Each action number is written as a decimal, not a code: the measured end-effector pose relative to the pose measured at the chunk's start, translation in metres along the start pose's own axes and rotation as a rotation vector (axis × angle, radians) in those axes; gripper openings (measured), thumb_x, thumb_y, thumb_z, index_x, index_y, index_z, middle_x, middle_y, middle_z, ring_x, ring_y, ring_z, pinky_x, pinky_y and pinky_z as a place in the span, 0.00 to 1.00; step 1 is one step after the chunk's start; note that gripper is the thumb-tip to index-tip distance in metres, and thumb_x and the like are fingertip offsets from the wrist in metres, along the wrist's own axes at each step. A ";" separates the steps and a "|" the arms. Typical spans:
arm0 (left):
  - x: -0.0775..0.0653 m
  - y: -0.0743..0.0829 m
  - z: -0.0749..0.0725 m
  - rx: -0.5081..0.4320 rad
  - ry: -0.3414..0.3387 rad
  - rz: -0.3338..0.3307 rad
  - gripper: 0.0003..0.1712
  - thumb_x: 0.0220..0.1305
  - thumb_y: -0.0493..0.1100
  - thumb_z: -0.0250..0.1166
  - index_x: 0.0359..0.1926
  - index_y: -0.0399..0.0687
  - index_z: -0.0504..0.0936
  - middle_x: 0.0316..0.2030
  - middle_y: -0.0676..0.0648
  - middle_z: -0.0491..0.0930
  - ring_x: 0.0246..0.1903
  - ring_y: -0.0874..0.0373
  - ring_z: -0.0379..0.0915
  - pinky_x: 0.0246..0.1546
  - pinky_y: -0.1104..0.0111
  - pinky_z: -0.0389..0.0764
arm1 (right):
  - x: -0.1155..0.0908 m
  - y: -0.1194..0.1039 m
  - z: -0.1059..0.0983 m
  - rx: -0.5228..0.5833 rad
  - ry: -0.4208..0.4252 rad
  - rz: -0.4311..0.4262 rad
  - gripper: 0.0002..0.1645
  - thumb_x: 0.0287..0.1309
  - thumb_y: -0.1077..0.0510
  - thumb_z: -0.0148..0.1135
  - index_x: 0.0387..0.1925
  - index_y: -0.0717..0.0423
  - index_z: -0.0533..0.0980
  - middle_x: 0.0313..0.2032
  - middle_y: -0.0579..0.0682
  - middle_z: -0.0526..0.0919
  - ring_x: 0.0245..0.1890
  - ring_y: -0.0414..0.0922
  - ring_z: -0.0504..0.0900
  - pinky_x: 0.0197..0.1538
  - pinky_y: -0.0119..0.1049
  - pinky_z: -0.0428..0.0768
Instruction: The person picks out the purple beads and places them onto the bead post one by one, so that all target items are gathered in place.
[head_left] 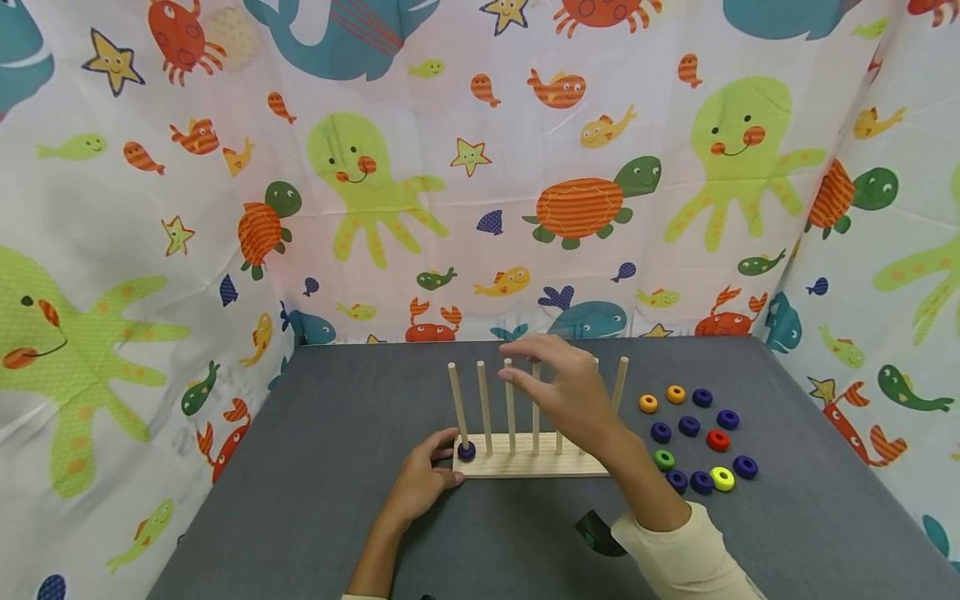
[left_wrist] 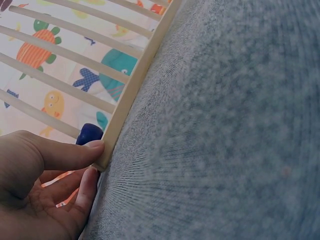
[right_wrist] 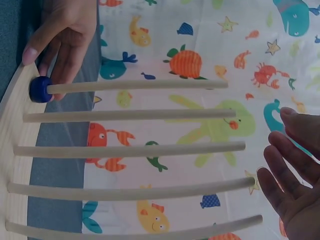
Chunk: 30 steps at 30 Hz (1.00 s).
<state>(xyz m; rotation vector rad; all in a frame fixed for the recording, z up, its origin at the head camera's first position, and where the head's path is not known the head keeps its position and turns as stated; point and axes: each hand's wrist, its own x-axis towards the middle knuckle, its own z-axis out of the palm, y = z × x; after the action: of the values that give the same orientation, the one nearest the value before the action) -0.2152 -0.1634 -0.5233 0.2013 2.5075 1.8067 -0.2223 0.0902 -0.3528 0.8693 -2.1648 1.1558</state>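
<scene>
A wooden peg board [head_left: 517,468] with a row of several upright pegs stands on the table. One dark blue ring [head_left: 467,452] sits at the foot of its leftmost peg, also seen as a blue ring [right_wrist: 40,89] in the right wrist view. My left hand [head_left: 418,482] grips the board's left end; in the left wrist view its thumb [left_wrist: 75,154] presses the base's edge beside the ring. Above the pegs hovers my right hand [head_left: 573,398], thumb and fingers apart and nothing between them. In the right wrist view, the fingers [right_wrist: 287,165] are loosely bent near the peg tips.
Loose rings lie right of the board: several dark blue ones, two orange rings [head_left: 648,404], a red ring [head_left: 717,440], a green ring [head_left: 663,460] and a yellow ring [head_left: 722,478]. A dark object [head_left: 598,533] lies beside the right sleeve. Printed curtains [head_left: 465,108] border the grey table [head_left: 337,450].
</scene>
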 end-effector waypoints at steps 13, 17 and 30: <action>-0.001 0.001 -0.001 0.024 0.000 -0.002 0.40 0.56 0.24 0.71 0.71 0.39 0.75 0.66 0.33 0.78 0.64 0.36 0.77 0.53 0.55 0.87 | -0.030 0.016 -0.021 0.015 0.073 0.048 0.17 0.59 0.65 0.77 0.51 0.55 0.88 0.46 0.48 0.91 0.40 0.45 0.85 0.47 0.27 0.84; 0.000 0.001 -0.001 0.028 0.002 -0.006 0.40 0.56 0.24 0.71 0.71 0.39 0.75 0.67 0.34 0.78 0.64 0.37 0.77 0.53 0.55 0.87 | -0.039 0.022 -0.029 0.010 0.096 0.066 0.18 0.58 0.66 0.77 0.51 0.55 0.88 0.45 0.48 0.91 0.40 0.42 0.86 0.48 0.26 0.83; 0.000 0.004 0.000 0.034 0.000 -0.008 0.40 0.56 0.24 0.72 0.71 0.39 0.76 0.66 0.33 0.78 0.63 0.37 0.78 0.54 0.53 0.87 | -0.074 0.048 -0.055 -0.037 0.154 0.192 0.19 0.60 0.68 0.75 0.53 0.55 0.88 0.43 0.51 0.90 0.43 0.31 0.84 0.49 0.19 0.81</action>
<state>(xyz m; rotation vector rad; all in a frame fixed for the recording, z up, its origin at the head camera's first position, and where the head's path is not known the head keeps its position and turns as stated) -0.2149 -0.1624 -0.5195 0.1918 2.5365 1.7622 -0.2014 0.1788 -0.4021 0.5471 -2.1706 1.2267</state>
